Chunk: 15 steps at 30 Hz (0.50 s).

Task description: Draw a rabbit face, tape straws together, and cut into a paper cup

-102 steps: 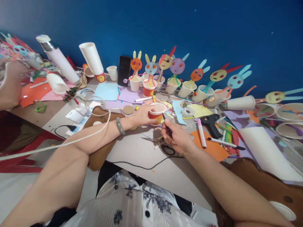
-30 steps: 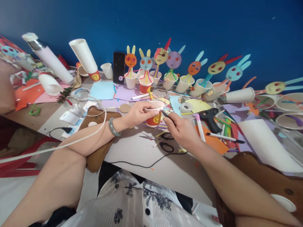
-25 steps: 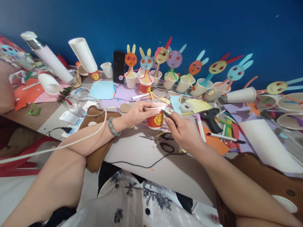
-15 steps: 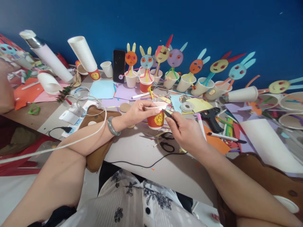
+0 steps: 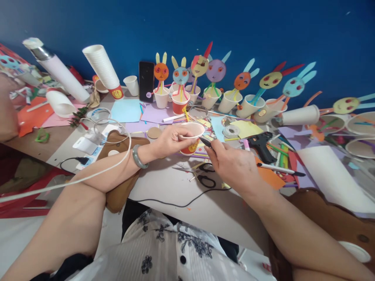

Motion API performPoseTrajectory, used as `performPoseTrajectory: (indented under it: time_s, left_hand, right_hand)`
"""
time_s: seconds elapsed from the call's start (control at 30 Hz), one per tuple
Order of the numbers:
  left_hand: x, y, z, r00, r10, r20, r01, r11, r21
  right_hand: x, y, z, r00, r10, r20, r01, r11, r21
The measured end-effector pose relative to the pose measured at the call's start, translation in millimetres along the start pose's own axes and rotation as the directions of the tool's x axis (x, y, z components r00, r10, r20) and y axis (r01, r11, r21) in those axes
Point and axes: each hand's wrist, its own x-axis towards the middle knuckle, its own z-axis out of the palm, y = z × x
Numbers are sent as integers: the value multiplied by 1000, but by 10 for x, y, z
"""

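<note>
A red paper cup [image 5: 190, 147] with a gold print and a white rim is in my left hand [image 5: 171, 141]. My thumb lies along its near side just under the rim, and the other fingers are largely hidden behind it. My right hand [image 5: 231, 162] is closed round what looks like a small dark knife [image 5: 206, 142]; its pointed end is close to the cup's right side. Whether the tip touches the cup I cannot tell. Below the hands, black-handled scissors [image 5: 205, 175] lie partly spread on the table [image 5: 175, 187].
Paper rabbits stand in cups along the wall, including an orange-faced rabbit [image 5: 161, 72]. A black glue gun [image 5: 262, 146], a tape roll [image 5: 231, 132] and markers lie right. Left are a stack of cups [image 5: 101, 68], a power strip [image 5: 95, 146] and another person's arm [image 5: 7, 107].
Since the oldest frame, my left thumb has come round to the cup's near side. In the last half second the cup has tipped, its opening turning more towards me; the right hand has shifted slightly.
</note>
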Motion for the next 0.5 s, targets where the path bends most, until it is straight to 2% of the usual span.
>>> performPoseTrajectory:
  time_s: [0.13, 0.23, 0.3, 0.37, 0.43, 0.5]
  left_hand:
    - [-27, -62, 22, 997, 72, 0, -72, 992, 102]
    - [-39, -85, 24, 990, 132, 40, -136, 978, 158]
    - [-41, -87, 21, 982, 173, 69, -183, 965, 190]
    - [-40, -88, 18, 976, 201, 81, -214, 948, 235]
    - [-38, -92, 16, 974, 215, 72, -226, 931, 287]
    - [-36, -101, 14, 970, 234, 58, -240, 913, 329]
  right_hand:
    - [11, -12, 25, 999, 34, 20, -35, 998, 49]
    - [49, 11, 36, 994, 65, 89, -87, 958, 274]
    - [84, 38, 33, 986, 50, 158, -123, 861, 493]
    - [116, 62, 27, 971, 14, 238, -174, 721, 671]
    - [136, 75, 28, 949, -29, 313, -236, 592, 771]
    - [136, 70, 43, 939, -57, 338, -257, 535, 805]
